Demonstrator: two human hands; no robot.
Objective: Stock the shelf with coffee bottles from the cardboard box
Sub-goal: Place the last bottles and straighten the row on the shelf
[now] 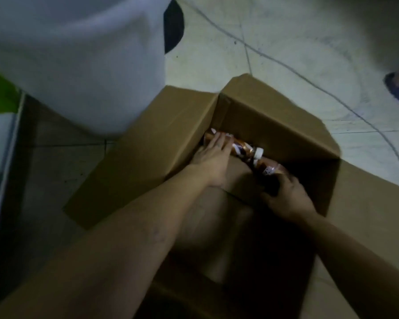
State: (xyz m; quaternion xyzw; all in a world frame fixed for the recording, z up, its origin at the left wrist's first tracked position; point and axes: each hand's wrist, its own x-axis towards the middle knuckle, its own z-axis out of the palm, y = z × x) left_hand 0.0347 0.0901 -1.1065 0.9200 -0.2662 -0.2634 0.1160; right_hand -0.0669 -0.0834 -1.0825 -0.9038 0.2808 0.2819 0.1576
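Both hands are down inside the open cardboard box (258, 116). Her or his left hand (213, 157) lies flat-fingered over a coffee bottle (240, 149) lying on its side, white cap (259, 153) pointing right; whether it truly grips I cannot tell. Across from it, the right hand (288, 194) is curled round a second bottle (268, 169), dim in the shadow. These bottles sit against the far wall, near the left corner. All the flaps are folded outward, leaving the mouth wide. Bare box floor shows toward the near side. Pale tiled floor (286, 42) surrounds it.
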